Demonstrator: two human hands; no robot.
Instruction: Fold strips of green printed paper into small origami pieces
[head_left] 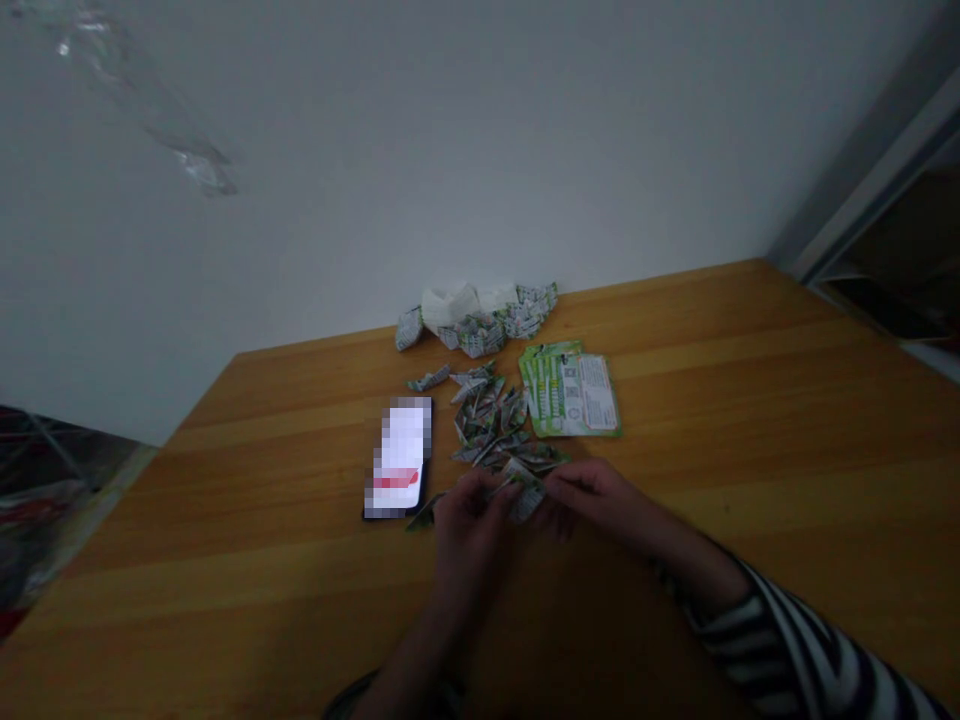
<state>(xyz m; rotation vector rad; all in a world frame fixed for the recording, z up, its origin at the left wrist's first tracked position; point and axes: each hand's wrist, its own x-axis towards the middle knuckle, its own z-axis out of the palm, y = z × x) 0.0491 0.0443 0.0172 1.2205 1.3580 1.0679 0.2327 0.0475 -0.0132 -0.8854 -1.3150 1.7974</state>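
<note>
Both my hands meet over the middle of a wooden table [750, 400]. My left hand [466, 515] and my right hand [592, 495] pinch a small folded piece of printed paper [523, 490] between their fingers. Just beyond them lies a heap of small folded paper pieces [491, 420]. A stack of green printed leaflets [571, 392] lies flat to the right of the heap. My right forearm wears a black-and-white striped sleeve [795, 650].
A phone [400, 458] with a lit screen lies left of the heap. More folded paper shapes and white tissue [472, 315] sit at the table's far edge against the white wall. A door frame [870, 200] stands at the right.
</note>
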